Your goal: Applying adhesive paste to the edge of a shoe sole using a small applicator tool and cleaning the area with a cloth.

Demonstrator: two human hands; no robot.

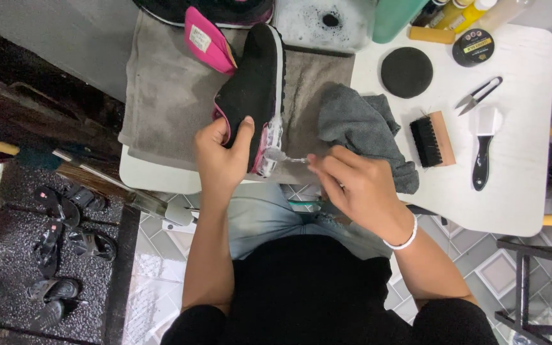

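A black shoe [255,83] with a pink lining and a white sole lies on its side on a grey towel [161,96]. My left hand [220,156] grips its heel end, thumb pressed on the black upper. My right hand [352,185] holds a small thin brush [280,156] whose head touches the foamy sole edge near the heel. A pink insole [206,39] lies beside the shoe's toe.
On the white table [519,153] sit a crumpled grey cloth [365,128], a wooden brush [432,138], a black-handled brush [483,153], small snips [478,96], a round black pad [406,71], a tin [473,47] and bottles [461,13]. Sandals [65,230] lie on the floor at left.
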